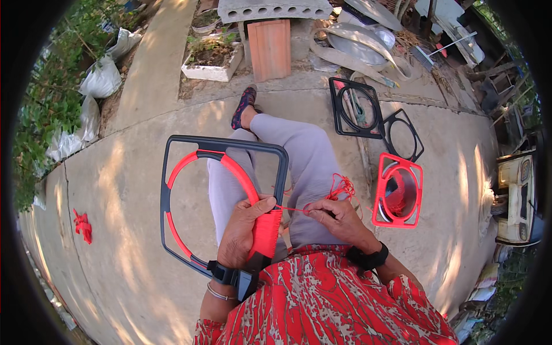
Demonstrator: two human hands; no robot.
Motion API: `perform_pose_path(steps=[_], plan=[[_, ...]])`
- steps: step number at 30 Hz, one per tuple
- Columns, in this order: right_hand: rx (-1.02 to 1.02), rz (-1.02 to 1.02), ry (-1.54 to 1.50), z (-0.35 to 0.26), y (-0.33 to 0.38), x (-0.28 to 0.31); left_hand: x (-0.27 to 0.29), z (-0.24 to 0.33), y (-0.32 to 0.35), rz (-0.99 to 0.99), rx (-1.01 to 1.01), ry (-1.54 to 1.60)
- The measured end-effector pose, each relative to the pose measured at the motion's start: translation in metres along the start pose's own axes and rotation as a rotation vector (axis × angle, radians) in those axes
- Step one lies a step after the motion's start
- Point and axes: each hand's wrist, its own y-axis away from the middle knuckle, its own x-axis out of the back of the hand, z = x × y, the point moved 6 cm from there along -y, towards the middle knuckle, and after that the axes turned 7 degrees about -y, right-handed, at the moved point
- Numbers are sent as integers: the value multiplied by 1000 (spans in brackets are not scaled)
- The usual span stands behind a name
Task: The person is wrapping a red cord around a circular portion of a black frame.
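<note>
Black, stiff-looking and probably light, the frame point(165, 198) is held over the person's legs point(310, 155). The left hand point(242, 227) clasps its red-wrapped side point(268, 233), a sound hold, fingertips mostly hidden; the right hand point(339, 223) pinches soft red cord point(294, 209).

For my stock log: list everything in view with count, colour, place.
wrapped frame: 1, black and red, centre left
cord: 1, red, centre
plain frames: 2, black, right
red frame: 1, red, right
bundle: 1, red, on ground, left
planter: at least 1, whitish, ahead
tile: at least 1, orange, ahead
holed block: 1, grey, top centre
bags: several, white, left
brush: 1, bluish, upper right
clutter: uncounted, mixed, upper right
shrubs: several, green, left edge
machine-like object: 1, cream, right edge
trousers: 1 pair, pale grey, centre
shirt: 1, red patterned, lower centre
left hand: 1, bare, on wrapped frame
right hand: 1, bare, on cord
</note>
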Motion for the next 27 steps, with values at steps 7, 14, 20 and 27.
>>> perform_pose_path(steps=[7,14,20,27], plan=[[87,99,-75,-11,5,16,4,-3,-3,-35,-50,-56],[-77,6,-36,-13,15,18,-11,-2,2,-104,94,62],[-108,7,-71,-11,18,15,-12,-1,1,-92,22,-119],[-28,46,-117,-15,16,15,-9,6,4,17,5,-134]])
